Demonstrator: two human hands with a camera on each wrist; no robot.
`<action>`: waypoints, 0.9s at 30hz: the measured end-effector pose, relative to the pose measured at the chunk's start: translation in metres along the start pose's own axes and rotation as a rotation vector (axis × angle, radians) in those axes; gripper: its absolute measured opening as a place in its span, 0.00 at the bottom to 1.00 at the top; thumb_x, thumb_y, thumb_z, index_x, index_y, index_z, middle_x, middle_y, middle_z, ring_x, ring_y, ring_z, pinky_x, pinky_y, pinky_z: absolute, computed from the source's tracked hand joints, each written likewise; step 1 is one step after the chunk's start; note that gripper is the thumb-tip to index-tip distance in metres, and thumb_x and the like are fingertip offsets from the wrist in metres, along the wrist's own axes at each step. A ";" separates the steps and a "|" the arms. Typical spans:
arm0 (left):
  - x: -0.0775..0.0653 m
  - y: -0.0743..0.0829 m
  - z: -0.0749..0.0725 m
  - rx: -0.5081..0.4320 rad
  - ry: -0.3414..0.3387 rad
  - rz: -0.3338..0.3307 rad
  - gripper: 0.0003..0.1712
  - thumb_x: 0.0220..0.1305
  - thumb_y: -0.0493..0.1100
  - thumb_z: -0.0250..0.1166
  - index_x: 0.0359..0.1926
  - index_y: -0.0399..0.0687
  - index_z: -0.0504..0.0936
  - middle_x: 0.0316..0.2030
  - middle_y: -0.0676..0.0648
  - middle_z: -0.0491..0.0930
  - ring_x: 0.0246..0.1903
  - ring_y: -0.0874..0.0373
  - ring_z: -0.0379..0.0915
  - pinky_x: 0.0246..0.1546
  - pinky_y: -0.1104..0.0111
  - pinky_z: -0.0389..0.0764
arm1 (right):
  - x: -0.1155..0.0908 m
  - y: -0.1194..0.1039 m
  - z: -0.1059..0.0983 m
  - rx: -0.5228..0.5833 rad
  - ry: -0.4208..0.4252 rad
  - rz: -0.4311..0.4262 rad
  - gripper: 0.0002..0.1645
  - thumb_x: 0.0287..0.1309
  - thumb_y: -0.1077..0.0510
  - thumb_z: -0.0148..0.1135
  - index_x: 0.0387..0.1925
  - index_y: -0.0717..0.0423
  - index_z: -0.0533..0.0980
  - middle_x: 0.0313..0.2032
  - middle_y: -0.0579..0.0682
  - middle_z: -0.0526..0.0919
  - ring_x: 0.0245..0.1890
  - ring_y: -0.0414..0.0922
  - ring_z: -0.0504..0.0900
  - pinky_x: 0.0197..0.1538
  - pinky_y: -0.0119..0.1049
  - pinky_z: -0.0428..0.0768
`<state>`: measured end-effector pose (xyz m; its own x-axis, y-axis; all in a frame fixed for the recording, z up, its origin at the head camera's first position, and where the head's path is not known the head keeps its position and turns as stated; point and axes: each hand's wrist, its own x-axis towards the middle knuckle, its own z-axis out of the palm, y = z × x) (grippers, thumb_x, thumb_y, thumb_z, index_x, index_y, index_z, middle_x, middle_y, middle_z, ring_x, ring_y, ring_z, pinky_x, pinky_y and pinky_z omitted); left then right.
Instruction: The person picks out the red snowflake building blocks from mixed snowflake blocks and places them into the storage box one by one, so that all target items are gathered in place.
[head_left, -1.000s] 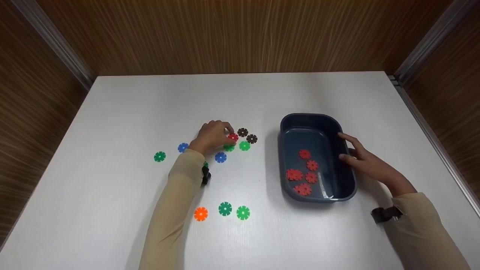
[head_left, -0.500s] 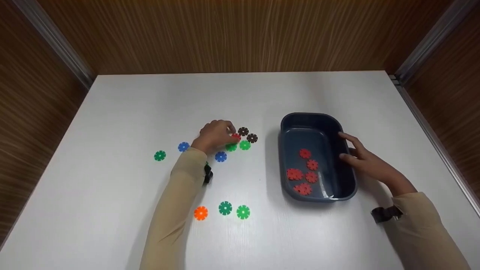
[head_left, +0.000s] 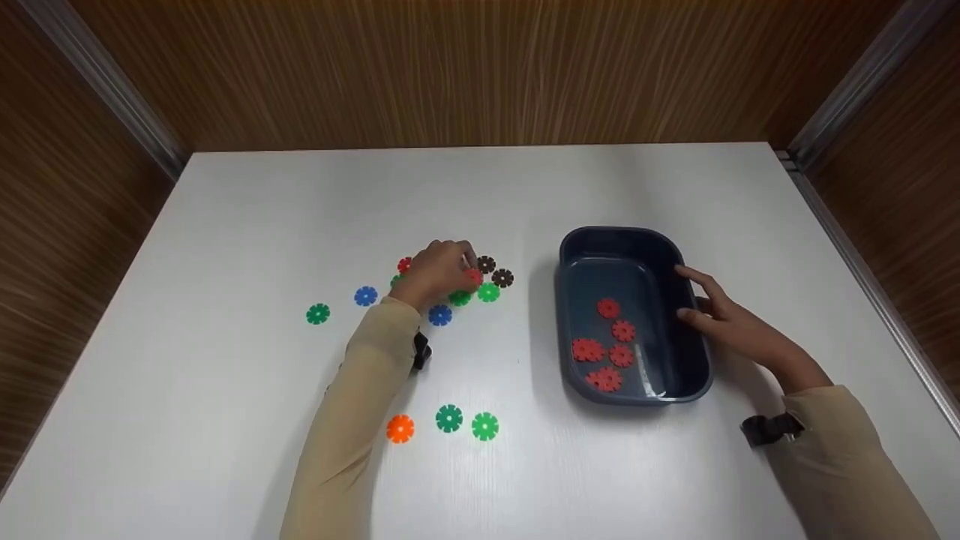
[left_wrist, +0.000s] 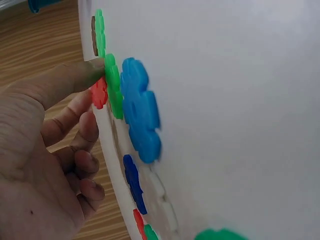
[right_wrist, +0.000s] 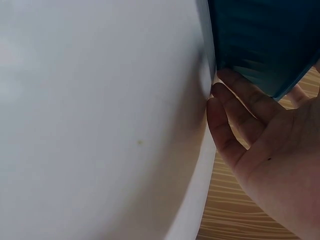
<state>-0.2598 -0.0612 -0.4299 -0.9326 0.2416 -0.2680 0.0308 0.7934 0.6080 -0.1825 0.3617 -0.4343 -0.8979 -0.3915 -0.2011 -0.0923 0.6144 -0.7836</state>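
Note:
My left hand (head_left: 439,271) pinches a red notched disc (head_left: 474,278) between thumb and fingers, low over the table. Next to that hand lie green discs (head_left: 489,292), brown discs (head_left: 502,278) and a blue disc (head_left: 440,315). The left wrist view shows the red disc (left_wrist: 99,93) under the thumb, beside a green disc (left_wrist: 114,86). On the right, my right hand (head_left: 731,319) grips the side wall of a dark blue plastic basin (head_left: 568,300), two digits over its rim. Several red discs (head_left: 622,355) lie inside the basin, towards its near end.
An orange disc (head_left: 400,429) and two green discs (head_left: 448,418) lie nearer the front of the white table (head_left: 225,420). Farther left are a dark green disc (head_left: 318,313) and another blue disc (head_left: 366,296). Wood-grain panels (head_left: 480,75) border the table at the back and sides.
The left hand has shifted slightly right along with the red disc it pinches, and another red disc shows behind its left side. The right hand and the basin have stayed in place.

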 end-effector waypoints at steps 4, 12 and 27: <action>0.000 -0.001 0.001 -0.019 -0.016 0.031 0.15 0.55 0.39 0.69 0.44 0.55 0.76 0.41 0.48 0.77 0.40 0.53 0.73 0.39 0.63 0.77 | 0.000 0.000 0.000 0.003 0.000 -0.001 0.41 0.72 0.50 0.47 0.75 0.40 0.37 0.74 0.67 0.40 0.70 0.72 0.53 0.63 0.69 0.58; 0.002 -0.003 0.000 -0.014 -0.039 0.075 0.12 0.59 0.39 0.65 0.42 0.59 0.77 0.36 0.48 0.78 0.33 0.55 0.73 0.31 0.67 0.74 | 0.001 0.000 0.000 -0.005 0.001 -0.004 0.41 0.72 0.49 0.47 0.75 0.39 0.37 0.74 0.67 0.41 0.70 0.71 0.53 0.63 0.68 0.59; -0.002 0.007 -0.009 -0.176 0.006 0.142 0.10 0.63 0.46 0.64 0.45 0.59 0.79 0.35 0.46 0.83 0.33 0.53 0.78 0.29 0.69 0.73 | 0.000 0.000 -0.003 -0.006 0.001 0.020 0.42 0.72 0.48 0.47 0.75 0.38 0.37 0.75 0.65 0.38 0.70 0.73 0.49 0.64 0.71 0.55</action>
<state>-0.2611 -0.0611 -0.4181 -0.9254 0.3405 -0.1666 0.0992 0.6418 0.7605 -0.1839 0.3636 -0.4332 -0.9000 -0.3786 -0.2162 -0.0768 0.6259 -0.7761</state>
